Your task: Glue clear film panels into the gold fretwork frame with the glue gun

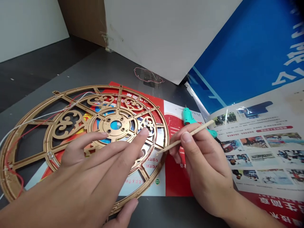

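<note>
1. While the left hand braces the work, spread its fingers as shown: thumb by the near rim, forefinger reaching across the top. Whether the forefinger presses down cannot be told.
2. Pinch the wooden stick between thumb and forefinger of the right hand, as shown. A light grip and a low angle should give the best control.
3. Locate the gold round frame: it lies over the red-and-white flyer, below the left hand. The stick's tip is at its right side, by the rim; contact cannot be confirmed.
4. Guide the tip along the frame in short strokes, clear of the red wire and white wire; snagging seems the main risk.
5. Read the labels: the red-and-white flyer shows 专业代码, partly covered. The glossy flyer at right shows 简章 in large characters; its small print is illegible.
6. Note the teal glue gun beyond the right hand; no brand is readable.
7. Farthest, a blue panel bears large white characters, cut off at the edge.
</note>
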Demonstrator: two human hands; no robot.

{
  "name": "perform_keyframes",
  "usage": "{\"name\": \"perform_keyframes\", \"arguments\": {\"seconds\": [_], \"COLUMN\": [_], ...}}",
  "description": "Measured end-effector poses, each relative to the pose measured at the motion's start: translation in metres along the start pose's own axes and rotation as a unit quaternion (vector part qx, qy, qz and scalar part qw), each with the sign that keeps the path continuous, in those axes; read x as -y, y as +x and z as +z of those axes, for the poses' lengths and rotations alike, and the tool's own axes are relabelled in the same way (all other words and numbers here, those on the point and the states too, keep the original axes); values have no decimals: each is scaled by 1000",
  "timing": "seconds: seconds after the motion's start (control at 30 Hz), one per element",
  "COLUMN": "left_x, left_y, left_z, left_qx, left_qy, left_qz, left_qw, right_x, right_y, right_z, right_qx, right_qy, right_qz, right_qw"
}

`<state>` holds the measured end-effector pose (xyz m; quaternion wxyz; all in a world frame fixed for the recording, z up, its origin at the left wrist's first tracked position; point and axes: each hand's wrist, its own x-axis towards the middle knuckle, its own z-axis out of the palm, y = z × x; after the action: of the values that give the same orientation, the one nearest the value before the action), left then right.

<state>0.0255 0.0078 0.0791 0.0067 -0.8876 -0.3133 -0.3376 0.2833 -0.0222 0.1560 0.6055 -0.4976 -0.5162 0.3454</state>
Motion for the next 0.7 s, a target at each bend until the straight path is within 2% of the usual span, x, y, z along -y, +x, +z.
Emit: {"name": "perform_keyframes", "arguments": {"seconds": [0.1, 0.23, 0.4, 0.53, 0.7], "left_x": [-2, -4, 0, 7, 11], "left_y": [-20, -34, -6, 18, 16], "left_z": [7, 11, 3, -10, -19], "left_qx": [23, 22, 0, 5, 16], "left_qy": [-2, -33, -35, -1, -9], "left_qz": [-7, -21, -24, 40, 88], "left_qw": [1000, 999, 999, 999, 996], "right_x": [3, 9, 12, 12, 19], "right_y": [1, 1, 1, 1, 8], "right_z": [-4, -12, -16, -18, -25], "right_qx": [-33, -61, -66, -85, -145], "right_qy": [-27, -53, -56, -45, -45], "right_qz": [-46, -61, -77, -87, -94], "right_qw": [998, 995, 993, 992, 984]}}
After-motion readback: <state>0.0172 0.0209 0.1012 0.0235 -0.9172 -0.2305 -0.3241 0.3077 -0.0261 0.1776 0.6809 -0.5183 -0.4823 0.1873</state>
